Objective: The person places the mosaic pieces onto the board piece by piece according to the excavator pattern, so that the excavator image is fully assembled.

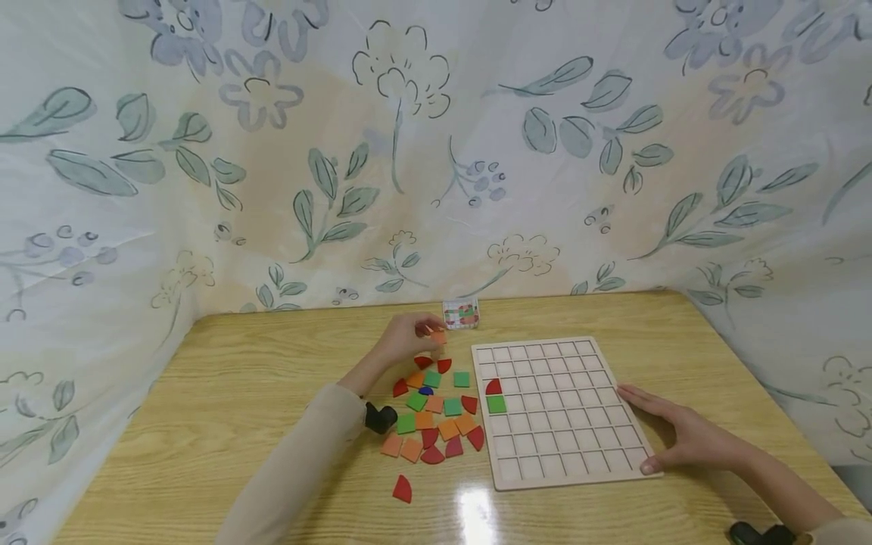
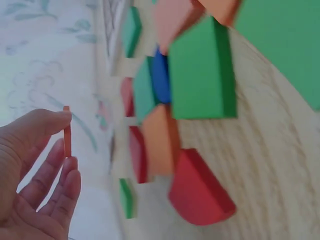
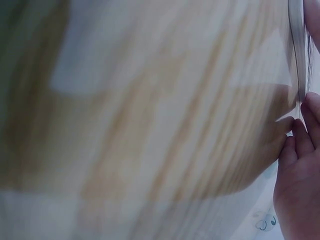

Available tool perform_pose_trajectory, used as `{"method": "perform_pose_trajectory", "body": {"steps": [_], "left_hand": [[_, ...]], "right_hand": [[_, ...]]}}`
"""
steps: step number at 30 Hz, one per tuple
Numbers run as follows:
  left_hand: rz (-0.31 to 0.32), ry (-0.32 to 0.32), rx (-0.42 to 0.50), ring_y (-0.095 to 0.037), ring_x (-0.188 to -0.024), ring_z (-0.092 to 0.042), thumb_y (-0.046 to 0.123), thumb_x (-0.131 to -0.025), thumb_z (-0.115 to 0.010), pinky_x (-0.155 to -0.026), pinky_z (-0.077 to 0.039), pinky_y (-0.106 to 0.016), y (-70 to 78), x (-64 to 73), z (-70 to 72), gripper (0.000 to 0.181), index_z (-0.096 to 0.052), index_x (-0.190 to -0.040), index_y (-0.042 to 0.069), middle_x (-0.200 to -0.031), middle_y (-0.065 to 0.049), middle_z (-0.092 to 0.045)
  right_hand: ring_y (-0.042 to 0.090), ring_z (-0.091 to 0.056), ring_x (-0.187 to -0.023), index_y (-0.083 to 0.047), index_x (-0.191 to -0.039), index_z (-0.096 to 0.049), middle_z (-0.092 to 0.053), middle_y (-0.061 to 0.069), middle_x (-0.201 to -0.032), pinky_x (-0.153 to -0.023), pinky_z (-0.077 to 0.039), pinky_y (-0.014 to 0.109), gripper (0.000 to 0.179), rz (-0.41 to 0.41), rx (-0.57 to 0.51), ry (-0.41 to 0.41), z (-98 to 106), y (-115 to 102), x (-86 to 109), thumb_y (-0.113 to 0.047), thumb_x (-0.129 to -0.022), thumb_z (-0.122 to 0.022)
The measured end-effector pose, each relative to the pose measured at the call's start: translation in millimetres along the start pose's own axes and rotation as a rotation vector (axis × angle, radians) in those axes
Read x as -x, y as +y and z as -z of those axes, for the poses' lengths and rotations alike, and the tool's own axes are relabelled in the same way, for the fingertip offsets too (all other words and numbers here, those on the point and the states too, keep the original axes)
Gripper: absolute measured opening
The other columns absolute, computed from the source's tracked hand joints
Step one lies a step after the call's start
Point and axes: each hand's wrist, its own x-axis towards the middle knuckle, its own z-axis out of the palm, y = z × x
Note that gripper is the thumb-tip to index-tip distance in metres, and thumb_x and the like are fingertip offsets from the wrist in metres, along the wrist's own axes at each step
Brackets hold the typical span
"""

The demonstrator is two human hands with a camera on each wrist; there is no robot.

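Between thumb and fingertips my left hand pinches an orange square tile, held up beyond the far end of the loose tile pile. The left wrist view shows this tile edge-on. Along the right side of the pale gridded board, my right hand touches the edge with spread, fairly straight fingers, its thumb by the near corner. On the board's left column a red quarter-circle tile lies directly above a green square tile. The right wrist view mostly shows blurred tabletop beside the right hand.
Several loose green, orange and red tiles lie left of the board, with a blue piece among them. One red quarter-circle lies apart, nearer the front. A small printed pattern card stands at the wooden table's back, before a floral cloth.
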Motion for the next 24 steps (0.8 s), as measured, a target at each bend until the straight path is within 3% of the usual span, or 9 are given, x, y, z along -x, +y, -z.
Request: {"method": "perform_pose_trajectory", "body": {"steps": [4,9,16,24], "left_hand": [[0.002,0.008,0.014,-0.017,-0.084,-0.055,0.016,-0.077,-0.073,-0.074,-0.048,-0.027,12.1,6.4,2.1,0.029,-0.068,-0.105,0.013,-0.095,0.001,-0.064],[0.004,-0.019,0.044,-0.017,-0.085,-0.053,0.014,-0.078,-0.073,-0.074,-0.047,-0.027,28.3,16.8,-5.0,0.032,-0.067,-0.108,0.010,-0.096,0.001,-0.063],[-0.100,-0.088,0.073,-0.015,-0.081,-0.055,0.012,-0.076,-0.075,-0.071,-0.046,-0.024,55.1,39.4,-32.4,0.031,-0.067,-0.105,0.008,-0.093,0.000,-0.064],[-0.114,-0.162,0.033,-0.013,-0.080,-0.055,0.012,-0.076,-0.074,-0.066,-0.044,-0.018,87.4,66.6,-59.9,0.028,-0.068,-0.103,0.012,-0.089,0.006,-0.062]], "right_hand": [[-0.019,-0.011,-0.128,0.000,-0.141,-0.033,-0.028,0.012,-0.149,-0.094,-0.011,-0.002,0.099,0.001,-0.006,-0.001,0,0,0.4,-0.032,-0.062,-0.082],[-0.019,-0.011,-0.128,0.000,-0.141,-0.033,-0.029,0.011,-0.149,-0.094,-0.011,-0.002,0.098,0.003,0.005,0.003,1,0,0.8,-0.033,-0.062,-0.082],[-0.020,-0.011,-0.128,0.000,-0.141,-0.033,-0.028,0.010,-0.149,-0.094,-0.010,-0.003,0.098,0.001,0.018,0.001,0,2,2.3,-0.035,-0.062,-0.082],[-0.020,-0.011,-0.128,-0.001,-0.141,-0.033,-0.029,0.014,-0.148,-0.094,-0.010,-0.002,0.099,-0.001,0.025,0.004,-1,3,1.8,-0.036,-0.062,-0.082]]}}
